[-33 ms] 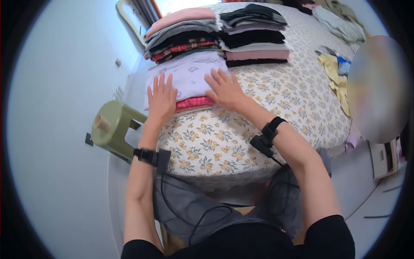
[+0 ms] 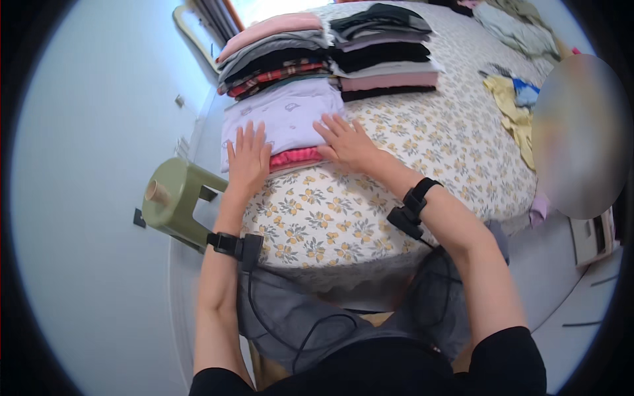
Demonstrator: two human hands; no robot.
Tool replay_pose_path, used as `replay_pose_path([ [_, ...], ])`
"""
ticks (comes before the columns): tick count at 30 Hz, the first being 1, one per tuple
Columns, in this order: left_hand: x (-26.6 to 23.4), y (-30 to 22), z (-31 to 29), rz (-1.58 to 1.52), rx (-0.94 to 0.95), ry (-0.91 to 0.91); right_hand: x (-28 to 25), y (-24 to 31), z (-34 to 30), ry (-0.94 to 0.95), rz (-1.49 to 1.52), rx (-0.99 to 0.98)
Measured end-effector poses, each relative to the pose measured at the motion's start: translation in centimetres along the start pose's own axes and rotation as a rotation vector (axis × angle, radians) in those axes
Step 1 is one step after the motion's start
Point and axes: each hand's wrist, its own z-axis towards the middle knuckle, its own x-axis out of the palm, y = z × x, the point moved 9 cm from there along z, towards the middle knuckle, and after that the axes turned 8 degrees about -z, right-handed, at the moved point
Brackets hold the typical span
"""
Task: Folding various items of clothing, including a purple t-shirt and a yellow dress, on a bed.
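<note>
- While you sit at the bed (image 2: 422, 165), the head view shows both your hands lying flat on a folded pale purple top (image 2: 284, 115), so it stays smooth and neat.
- Your left hand (image 2: 248, 158) rests open on the near left edge of the top, fingers spread and pointing away from you. It grips nothing; it just presses down.
- Your right hand (image 2: 347, 142) lies open too, on the near right corner of the top. Its fingers are flat, not curled round anything.
- Under the top lies a pink folded piece (image 2: 296, 158), peeking out between your hands. The top sits on it, so this looks like a small pile you are building.
- Just behind the top stand two tall piles of folded clothes (image 2: 330, 56), side by side, likely put there to keep finished things together.
- Farther off on the right side of the bed lie loose clothes, a yellow one (image 2: 512, 109) among them, not folded yet.
- Beside the bed on your left stands a green stool (image 2: 173, 198) with a small cup-like thing on it.
- Black bands (image 2: 232, 244) with wires sit on both your wrists.
</note>
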Motion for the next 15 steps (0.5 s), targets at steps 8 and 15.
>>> replay_pose_path([
  [8,0.6,-3.9,-1.4,0.017,-0.092,0.067,-1.9,-9.0,-8.9,0.359,-0.018,0.063],
  [15,7.3,-21.4,-2.7,-0.371,0.338,0.314,-6.2,-24.2,-22.2,0.492,-0.058,0.391],
])
